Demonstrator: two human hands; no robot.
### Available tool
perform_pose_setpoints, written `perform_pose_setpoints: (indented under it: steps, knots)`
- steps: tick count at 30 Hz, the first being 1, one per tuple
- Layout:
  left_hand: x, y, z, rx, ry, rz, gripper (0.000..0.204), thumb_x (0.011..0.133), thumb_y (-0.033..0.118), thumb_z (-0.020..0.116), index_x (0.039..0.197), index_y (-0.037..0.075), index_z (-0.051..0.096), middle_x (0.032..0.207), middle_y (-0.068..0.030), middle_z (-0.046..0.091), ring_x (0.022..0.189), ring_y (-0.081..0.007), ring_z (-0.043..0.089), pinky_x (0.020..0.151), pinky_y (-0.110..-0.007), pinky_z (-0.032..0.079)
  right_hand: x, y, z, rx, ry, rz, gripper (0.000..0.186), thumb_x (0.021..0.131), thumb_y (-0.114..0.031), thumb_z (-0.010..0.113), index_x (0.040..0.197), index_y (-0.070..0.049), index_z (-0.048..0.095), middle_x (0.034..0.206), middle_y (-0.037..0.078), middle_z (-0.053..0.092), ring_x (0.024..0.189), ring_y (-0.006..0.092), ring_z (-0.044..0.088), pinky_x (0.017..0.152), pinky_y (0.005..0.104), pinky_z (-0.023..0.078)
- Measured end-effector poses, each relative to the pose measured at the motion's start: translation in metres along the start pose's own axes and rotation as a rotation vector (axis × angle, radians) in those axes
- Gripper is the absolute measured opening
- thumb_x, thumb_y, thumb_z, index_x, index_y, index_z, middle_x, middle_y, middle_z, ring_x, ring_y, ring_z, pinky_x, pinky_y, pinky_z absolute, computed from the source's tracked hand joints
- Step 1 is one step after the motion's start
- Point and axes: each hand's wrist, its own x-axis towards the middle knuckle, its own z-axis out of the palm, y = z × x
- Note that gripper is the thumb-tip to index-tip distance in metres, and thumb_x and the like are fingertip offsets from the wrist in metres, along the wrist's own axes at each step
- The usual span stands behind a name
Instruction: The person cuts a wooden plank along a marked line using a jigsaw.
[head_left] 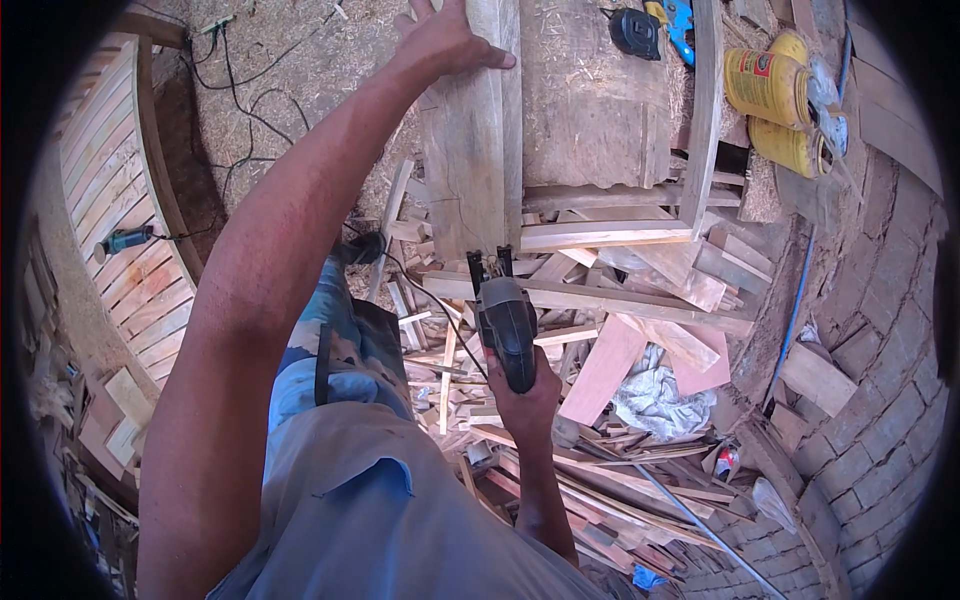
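Observation:
My right hand (528,402) grips a dark jigsaw (512,338) from behind. The front of the tool's shoe meets the near end of a wide wooden board (468,165); the blade is too small to make out. Farther up that same board lies my left hand (440,40), its fingers spread and the thumb reaching toward the right edge. A thin black cord (436,300) passes close to the left of the jigsaw. My left arm stretches across the view above the cord's upper end.
Offcuts (600,480) pile up below and right of the board. A black tape measure (634,33) and yellow containers (770,90) are at the upper right. A slatted wooden panel (120,190) with a green power tool (125,240) stands left. White plastic (660,395) lies among scraps.

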Motion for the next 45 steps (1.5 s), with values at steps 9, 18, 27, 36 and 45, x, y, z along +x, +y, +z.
perform_pose_setpoints:
  steps: [9,18,27,36,45]
  knots:
    - [-0.001,-0.005,-0.006,-0.008,0.022,0.030,0.160,0.065,0.046,0.099,0.167,0.015,-0.020,0.167,-0.0324,-0.031,0.144,-0.0551,0.045,0.117,-0.051,0.046,0.001,-0.012,0.000,-0.012,0.055,-0.028,0.031,0.085,-0.018,0.087,0.104,-0.001,0.069,0.079,0.011,0.076,0.068,0.0178,0.074,0.067,0.0336,0.057]
    - [-0.010,0.000,-0.009,-0.010,0.018,0.057,0.158,0.067,0.047,0.098,0.168,0.013,-0.018,0.167,-0.0350,-0.030,0.142,-0.0519,0.050,0.116,-0.050,0.047,0.005,-0.015,-0.003,-0.017,0.081,-0.076,0.033,0.085,-0.021,0.088,0.104,-0.002,0.069,0.076,0.012,0.075,0.064,0.0201,0.074,0.063,0.0344,0.057]
    - [-0.001,-0.007,-0.004,0.012,0.044,0.070,0.158,0.066,0.048,0.099,0.168,0.012,-0.016,0.166,-0.0372,-0.029,0.145,-0.0514,0.047,0.118,-0.049,0.045,0.006,-0.011,0.001,-0.022,0.073,-0.070,0.035,0.085,-0.021,0.087,0.109,-0.001,0.070,0.079,0.012,0.076,0.068,0.0178,0.075,0.065,0.0335,0.058]
    - [0.007,-0.016,-0.004,-0.023,-0.023,0.068,0.158,0.068,0.048,0.098,0.167,0.011,-0.018,0.166,-0.0412,-0.023,0.142,-0.0524,0.049,0.119,-0.049,0.044,0.007,-0.011,0.000,-0.010,0.047,-0.062,0.039,0.084,-0.019,0.086,0.115,0.000,0.071,0.083,0.012,0.078,0.072,0.0175,0.077,0.069,0.0332,0.060]
    - [-0.013,0.005,-0.012,0.052,-0.013,0.049,0.156,0.070,0.048,0.097,0.167,0.011,-0.019,0.166,-0.0396,-0.025,0.143,-0.0509,0.049,0.118,-0.049,0.045,0.011,-0.012,-0.010,-0.070,0.020,-0.065,0.048,0.083,-0.020,0.087,0.121,0.003,0.069,0.085,0.013,0.078,0.074,0.0186,0.078,0.070,0.0332,0.060]
